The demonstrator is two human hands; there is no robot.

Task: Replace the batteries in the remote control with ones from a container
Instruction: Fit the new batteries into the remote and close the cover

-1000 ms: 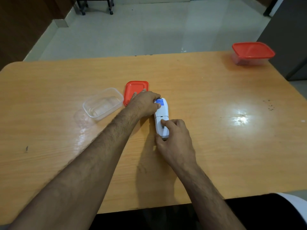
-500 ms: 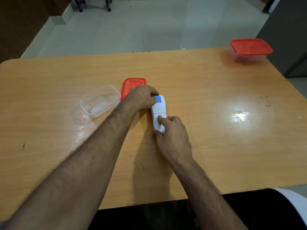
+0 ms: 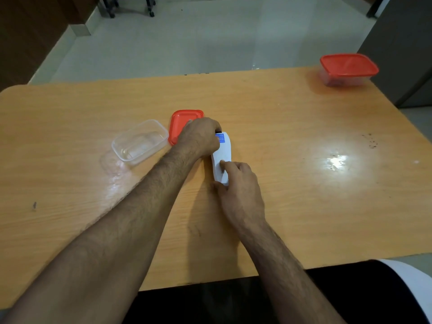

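A white remote control [image 3: 222, 153] lies face down on the wooden table [image 3: 292, 141], a blue label near its far end. My left hand [image 3: 198, 139] clasps that far end from the left. My right hand [image 3: 238, 183] holds the near end, with a fingertip pressed on the back cover. To the left stands an open clear plastic container [image 3: 140, 141] that looks empty. Its red lid [image 3: 181, 123] lies flat beside it, partly under my left hand. No loose batteries are visible.
A second clear container with a red lid [image 3: 348, 69] sits shut at the table's far right corner. A bright glare patch [image 3: 336, 161] lies right of the remote. Tiled floor lies beyond the far edge, and a dark cabinet [image 3: 402, 43] stands at the right.
Both hands stay on the remote. My right fingertip has slid a little farther up the back cover. The view has shifted slightly.
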